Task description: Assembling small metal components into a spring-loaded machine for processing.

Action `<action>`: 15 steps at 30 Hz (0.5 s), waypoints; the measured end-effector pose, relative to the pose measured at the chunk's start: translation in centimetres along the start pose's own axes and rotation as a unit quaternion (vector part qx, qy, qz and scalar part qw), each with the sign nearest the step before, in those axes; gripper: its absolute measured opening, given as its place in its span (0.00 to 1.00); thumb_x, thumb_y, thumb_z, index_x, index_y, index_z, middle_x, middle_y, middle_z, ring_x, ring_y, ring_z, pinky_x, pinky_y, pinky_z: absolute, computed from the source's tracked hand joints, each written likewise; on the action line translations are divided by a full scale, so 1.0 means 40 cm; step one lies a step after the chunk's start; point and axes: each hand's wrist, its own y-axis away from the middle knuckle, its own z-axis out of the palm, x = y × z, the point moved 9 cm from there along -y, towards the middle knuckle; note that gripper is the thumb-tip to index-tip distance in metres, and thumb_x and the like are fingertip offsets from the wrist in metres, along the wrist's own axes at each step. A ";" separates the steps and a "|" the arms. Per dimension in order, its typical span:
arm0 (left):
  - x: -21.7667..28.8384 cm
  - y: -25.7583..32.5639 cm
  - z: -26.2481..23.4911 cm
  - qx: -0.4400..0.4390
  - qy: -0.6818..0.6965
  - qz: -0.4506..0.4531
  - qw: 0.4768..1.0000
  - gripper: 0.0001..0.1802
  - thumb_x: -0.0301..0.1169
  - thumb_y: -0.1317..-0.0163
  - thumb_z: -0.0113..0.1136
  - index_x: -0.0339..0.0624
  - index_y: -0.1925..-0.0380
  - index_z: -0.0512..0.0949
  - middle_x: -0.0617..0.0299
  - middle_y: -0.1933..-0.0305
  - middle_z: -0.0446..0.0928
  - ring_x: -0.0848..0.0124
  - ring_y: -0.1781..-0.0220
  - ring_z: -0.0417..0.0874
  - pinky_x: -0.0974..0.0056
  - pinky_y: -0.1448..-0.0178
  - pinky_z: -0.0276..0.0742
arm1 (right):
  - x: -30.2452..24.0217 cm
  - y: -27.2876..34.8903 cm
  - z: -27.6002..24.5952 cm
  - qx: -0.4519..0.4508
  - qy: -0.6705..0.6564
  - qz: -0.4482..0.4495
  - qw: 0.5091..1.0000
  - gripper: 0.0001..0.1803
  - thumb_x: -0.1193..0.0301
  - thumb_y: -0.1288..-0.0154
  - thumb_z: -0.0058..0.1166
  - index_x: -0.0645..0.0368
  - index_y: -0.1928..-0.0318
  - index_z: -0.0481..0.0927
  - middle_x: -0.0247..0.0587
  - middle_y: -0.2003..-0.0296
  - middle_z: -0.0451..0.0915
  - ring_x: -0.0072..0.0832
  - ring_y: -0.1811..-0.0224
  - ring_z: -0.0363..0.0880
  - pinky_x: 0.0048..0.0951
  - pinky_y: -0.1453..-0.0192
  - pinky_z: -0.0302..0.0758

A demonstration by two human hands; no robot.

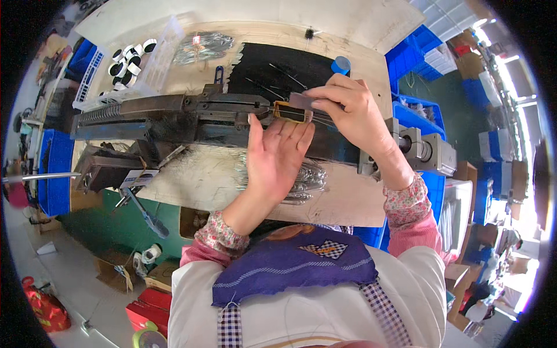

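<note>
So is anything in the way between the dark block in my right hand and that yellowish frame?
Nothing visible: the dark block overlaps the yellowish frame in this view. The right hand grips the block's right end; the left hand is open at the frame's near side.

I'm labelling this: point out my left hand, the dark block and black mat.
Left hand point(276, 160): head view, palm.
Dark block point(301, 101): head view, exposed end.
Black mat point(272, 78): head view, bare middle.
</note>
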 end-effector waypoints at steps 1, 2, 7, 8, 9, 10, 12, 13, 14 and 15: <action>0.005 0.004 0.000 -0.007 -0.012 0.011 1.000 0.39 0.60 0.32 0.35 0.32 0.41 0.62 0.53 0.38 0.66 0.62 0.33 0.64 0.58 0.27 0.56 | 0.022 -0.001 0.007 -0.031 -0.022 0.028 0.999 0.06 0.73 0.46 0.58 0.54 0.67 0.84 0.36 0.74 0.76 0.33 0.66 0.77 0.34 0.59 0.67; 0.006 0.005 -0.002 0.009 -0.004 0.016 1.000 0.38 0.59 0.31 0.36 0.32 0.42 0.63 0.53 0.38 0.66 0.62 0.34 0.65 0.58 0.27 0.56 | 0.021 -0.003 0.016 -0.035 -0.021 0.025 0.999 0.06 0.73 0.46 0.58 0.54 0.67 0.84 0.36 0.74 0.76 0.33 0.66 0.77 0.34 0.59 0.67; 0.017 0.002 0.010 -0.002 -0.030 0.032 0.999 0.36 0.59 0.31 0.37 0.32 0.45 0.65 0.54 0.40 0.67 0.64 0.34 0.65 0.58 0.26 0.56 | -0.040 -0.015 0.032 0.006 0.042 -0.089 0.995 0.05 0.72 0.46 0.59 0.53 0.68 0.84 0.34 0.75 0.76 0.32 0.67 0.76 0.32 0.55 0.65; 0.016 0.001 0.014 -0.011 -0.031 0.023 0.999 0.36 0.58 0.31 0.38 0.32 0.46 0.65 0.54 0.40 0.67 0.64 0.34 0.65 0.58 0.26 0.56 | -0.033 -0.013 0.027 -0.006 0.051 -0.087 0.995 0.05 0.71 0.47 0.59 0.53 0.68 0.84 0.33 0.75 0.76 0.31 0.67 0.76 0.33 0.55 0.65; 0.017 -0.001 0.011 -0.009 -0.033 0.025 0.999 0.36 0.58 0.31 0.38 0.32 0.46 0.65 0.54 0.40 0.67 0.64 0.34 0.65 0.58 0.26 0.56 | -0.032 -0.007 0.021 -0.005 0.047 -0.089 0.995 0.05 0.71 0.47 0.59 0.53 0.68 0.84 0.33 0.75 0.76 0.31 0.67 0.76 0.33 0.55 0.65; 0.017 -0.003 0.013 -0.017 -0.035 0.031 0.999 0.36 0.58 0.31 0.37 0.32 0.46 0.65 0.54 0.40 0.67 0.64 0.35 0.66 0.58 0.26 0.56 | -0.036 0.000 0.017 0.000 0.065 -0.097 0.993 0.05 0.71 0.46 0.59 0.52 0.67 0.84 0.32 0.75 0.76 0.31 0.67 0.76 0.33 0.55 0.65; 0.018 -0.004 0.017 -0.025 -0.041 0.033 0.998 0.35 0.58 0.31 0.37 0.32 0.46 0.65 0.53 0.40 0.67 0.64 0.35 0.66 0.58 0.26 0.56 | -0.049 0.009 0.009 0.000 0.100 -0.122 0.987 0.05 0.71 0.47 0.59 0.51 0.68 0.84 0.32 0.74 0.76 0.31 0.67 0.76 0.34 0.55 0.66; 0.017 -0.005 0.014 -0.015 -0.043 0.031 0.998 0.35 0.58 0.31 0.37 0.32 0.46 0.65 0.53 0.41 0.68 0.63 0.35 0.66 0.58 0.26 0.56 | -0.044 0.008 0.006 0.005 0.099 -0.120 0.988 0.05 0.71 0.47 0.59 0.51 0.68 0.84 0.32 0.74 0.76 0.31 0.67 0.76 0.34 0.55 0.66; 0.016 -0.003 0.011 -0.005 -0.045 0.029 0.999 0.35 0.58 0.31 0.37 0.32 0.47 0.66 0.52 0.41 0.68 0.62 0.36 0.67 0.57 0.27 0.57 | -0.037 0.005 0.006 0.006 0.104 -0.114 0.988 0.05 0.71 0.47 0.58 0.51 0.68 0.84 0.32 0.73 0.76 0.32 0.67 0.76 0.34 0.55 0.66; 0.016 -0.004 0.017 -0.006 -0.051 0.026 0.998 0.35 0.58 0.31 0.37 0.32 0.47 0.66 0.52 0.41 0.68 0.62 0.36 0.67 0.57 0.27 0.57 | -0.033 0.002 0.006 0.007 0.109 -0.108 0.988 0.05 0.72 0.48 0.58 0.51 0.68 0.83 0.32 0.73 0.76 0.32 0.66 0.76 0.34 0.55 0.66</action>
